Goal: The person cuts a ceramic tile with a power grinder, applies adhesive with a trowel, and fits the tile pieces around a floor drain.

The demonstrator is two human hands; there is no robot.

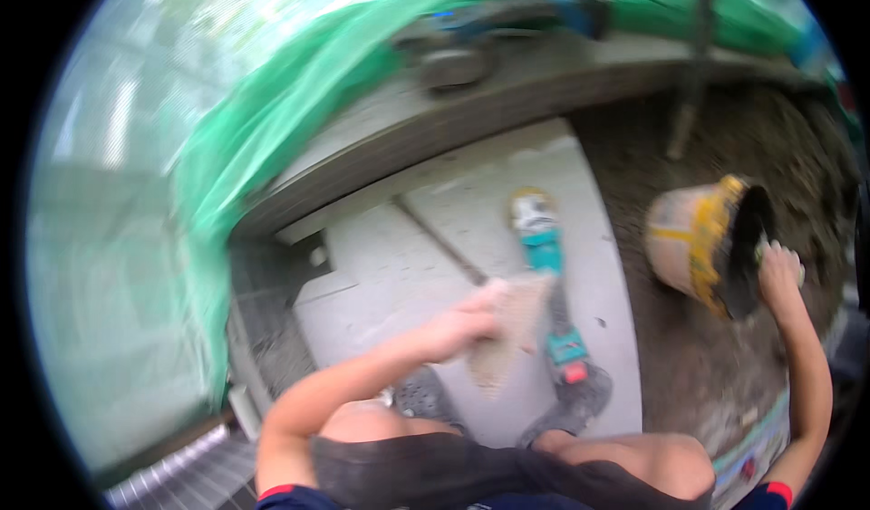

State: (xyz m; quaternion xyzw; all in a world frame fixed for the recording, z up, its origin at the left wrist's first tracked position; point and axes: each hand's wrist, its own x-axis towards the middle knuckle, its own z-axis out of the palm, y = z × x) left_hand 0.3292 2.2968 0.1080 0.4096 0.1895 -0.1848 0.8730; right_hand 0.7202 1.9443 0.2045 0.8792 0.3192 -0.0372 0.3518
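My left hand [462, 325] is closed on a flat, beige, roughly triangular piece with a ribbed surface [518, 324]; motion blurs it, and I cannot tell its material. At the right, a bucket [678, 231] with a yellow-smeared rim lies tipped, its dark mouth facing right. My right hand [781, 274] is closed at the edge of that mouth, with something pale at the fingers. Between my feet and the ledge, a teal angle grinder [545, 253] lies on the pale board, just beyond the beige piece. A dark stick-like handle [439, 238] lies to its left.
The large pale board [598, 279] covers the floor before my feet. Brown soil or wet mortar [612, 152] lies around the bucket. A raised ledge [381, 120] runs behind, carrying a blue-and-dark power tool [571, 10]. Green netting [272, 102] hangs left, and a pole [696, 75] stands back right.
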